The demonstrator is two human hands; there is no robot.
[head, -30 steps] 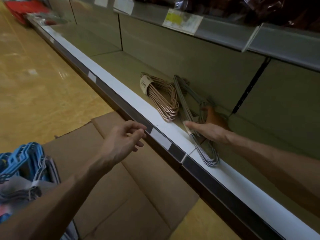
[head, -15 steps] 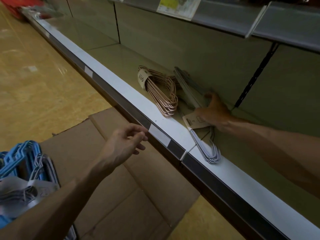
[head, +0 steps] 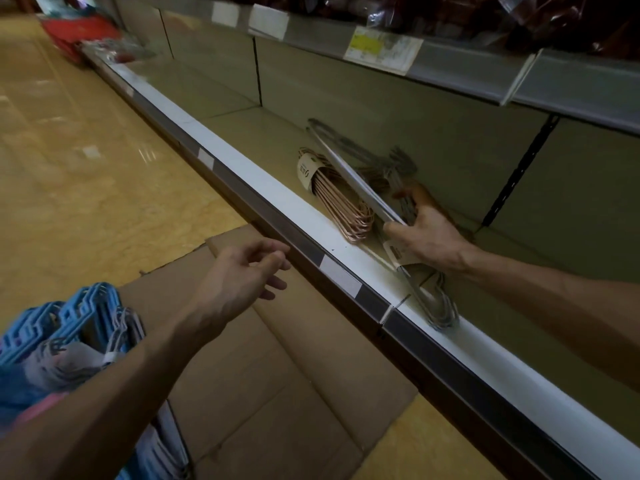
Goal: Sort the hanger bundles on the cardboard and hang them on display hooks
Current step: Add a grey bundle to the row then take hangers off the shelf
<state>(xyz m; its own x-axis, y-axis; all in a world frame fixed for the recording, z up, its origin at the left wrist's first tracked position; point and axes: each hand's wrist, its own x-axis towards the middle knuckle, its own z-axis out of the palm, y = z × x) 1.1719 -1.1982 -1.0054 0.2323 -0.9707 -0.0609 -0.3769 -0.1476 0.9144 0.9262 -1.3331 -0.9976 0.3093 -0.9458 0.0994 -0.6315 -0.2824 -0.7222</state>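
On shelf (head: 263, 131), grey wire hanger bundle (head: 356, 178), paper-banded, tilted, right hand (head: 429, 233) gripping

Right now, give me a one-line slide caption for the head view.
Right hand grips a grey hanger bundle on the shelf, beside a rose-gold bundle; left hand hovers open over cardboard.

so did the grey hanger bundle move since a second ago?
Yes. The grey hanger bundle, gripped by the right hand, has swung its far end left, now crossing over the rose-gold bundle on the shelf.

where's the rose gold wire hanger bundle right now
In the head view, the rose gold wire hanger bundle lies on the bottom shelf, just left of the right hand gripping grey hangers.
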